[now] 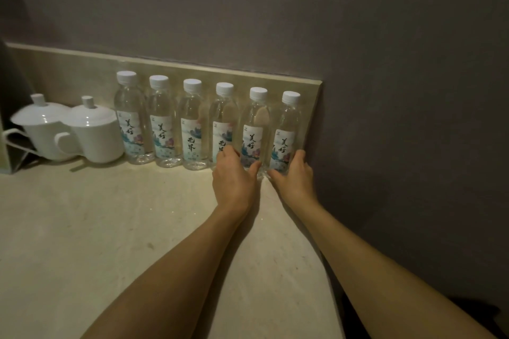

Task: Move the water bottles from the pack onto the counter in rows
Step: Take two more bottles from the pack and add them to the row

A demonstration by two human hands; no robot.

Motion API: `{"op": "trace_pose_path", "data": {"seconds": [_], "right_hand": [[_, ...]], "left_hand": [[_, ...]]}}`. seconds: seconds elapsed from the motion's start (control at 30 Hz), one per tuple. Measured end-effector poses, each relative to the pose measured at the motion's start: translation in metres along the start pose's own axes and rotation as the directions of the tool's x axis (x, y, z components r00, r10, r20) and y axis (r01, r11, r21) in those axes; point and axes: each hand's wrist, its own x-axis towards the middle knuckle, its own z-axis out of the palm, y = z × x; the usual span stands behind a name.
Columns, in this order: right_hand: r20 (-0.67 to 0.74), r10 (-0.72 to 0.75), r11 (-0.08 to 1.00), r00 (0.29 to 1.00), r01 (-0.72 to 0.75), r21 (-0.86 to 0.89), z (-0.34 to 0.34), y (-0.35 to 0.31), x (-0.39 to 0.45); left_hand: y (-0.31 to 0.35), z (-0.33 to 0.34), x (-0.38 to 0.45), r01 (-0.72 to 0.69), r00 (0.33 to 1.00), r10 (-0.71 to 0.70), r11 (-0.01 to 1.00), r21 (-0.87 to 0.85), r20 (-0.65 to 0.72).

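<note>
Stretching across the bottom is a pale stone counter, with a grey wall and a low stone strip behind it. Six water bottles with white caps stand upright in one row against the strip, side by side. Two white lidded cups sit just left of the row. The left hand wraps around the bottom of the fifth bottle, and its fingers also touch the fourth one. The right hand holds the bottom of the last bottle by the wall. The light is dim, so the grips may be loose.
</note>
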Motion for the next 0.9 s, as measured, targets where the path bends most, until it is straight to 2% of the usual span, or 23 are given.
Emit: {"op": "trace_pose_path", "data": {"seconds": [0.63, 0.9], "right_hand": [[0.024, -0.007, 1.0, 1.0, 0.008, -0.022, 0.0036, 0.0007, 0.0068], [0.023, -0.015, 0.994, 1.0, 0.018, -0.108, 0.0053, 0.0013, 0.0062]], "left_hand": [[0.0026, 0.0037, -0.0005, 0.013, 0.999, -0.012, 1.0, 0.013, -0.048], [0.0028, 0.0032, -0.0006, -0.023, 0.999, 0.025, 0.999, 0.039, -0.03]]}}
